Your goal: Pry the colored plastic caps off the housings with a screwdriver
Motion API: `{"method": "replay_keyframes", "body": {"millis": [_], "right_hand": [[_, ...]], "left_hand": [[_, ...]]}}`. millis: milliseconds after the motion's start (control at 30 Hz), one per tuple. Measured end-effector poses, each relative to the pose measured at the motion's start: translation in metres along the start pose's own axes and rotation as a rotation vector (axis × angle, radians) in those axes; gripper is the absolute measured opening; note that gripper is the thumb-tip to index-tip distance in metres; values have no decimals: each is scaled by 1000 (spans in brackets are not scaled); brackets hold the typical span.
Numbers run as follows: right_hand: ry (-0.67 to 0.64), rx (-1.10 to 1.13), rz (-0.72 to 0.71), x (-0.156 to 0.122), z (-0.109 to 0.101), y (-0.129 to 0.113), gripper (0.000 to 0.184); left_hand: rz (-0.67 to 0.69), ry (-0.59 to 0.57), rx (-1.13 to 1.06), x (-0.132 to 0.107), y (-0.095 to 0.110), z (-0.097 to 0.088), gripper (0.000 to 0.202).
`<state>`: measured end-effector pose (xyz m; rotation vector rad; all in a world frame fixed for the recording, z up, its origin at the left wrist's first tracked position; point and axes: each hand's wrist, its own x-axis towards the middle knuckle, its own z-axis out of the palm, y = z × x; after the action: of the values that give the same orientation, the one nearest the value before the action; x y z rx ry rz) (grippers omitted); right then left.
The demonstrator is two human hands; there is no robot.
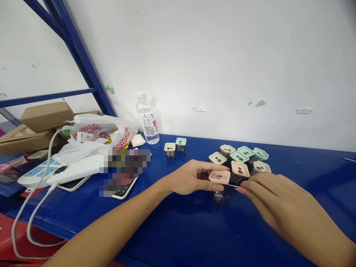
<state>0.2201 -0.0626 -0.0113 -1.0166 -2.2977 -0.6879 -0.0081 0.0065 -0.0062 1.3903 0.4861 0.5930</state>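
My left hand (pixel 191 178) grips a small square pink cup-like part (pixel 219 177) with two holes in its top, holding it just above the blue table (pixel 178 222). My right hand (pixel 267 193) pinches a thin needle-like tool (pixel 232 185) whose tip touches the pink part's lower edge. Directly behind sits a cluster of several similar parts: a second pink one (pixel 240 169), mint green ones (pixel 246 151) and cream ones (pixel 217 158). Two more parts, cream (pixel 169 149) and mint (pixel 181 144), stand apart to the left.
A water bottle (pixel 147 120) stands against the white wall. To the left lie a plastic bag (pixel 97 131), cardboard boxes (pixel 36 126), a white power strip (pixel 41 172) with a trailing cable (pixel 30 218), and a phone (pixel 122 189). A blue rack frame (pixel 78 55) rises at the left.
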Motion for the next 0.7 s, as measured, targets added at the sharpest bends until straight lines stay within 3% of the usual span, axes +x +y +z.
{"method": "replay_keyframes", "body": {"millis": [500,700], "right_hand": [[-74,-32,-31,-10,1,10,17],[-65,-32,-61,-7,1,10,28]], "left_hand": [[-8,-16,41,0,1,-5,56],[6,-19,2,-2,3,-5,52]]}}
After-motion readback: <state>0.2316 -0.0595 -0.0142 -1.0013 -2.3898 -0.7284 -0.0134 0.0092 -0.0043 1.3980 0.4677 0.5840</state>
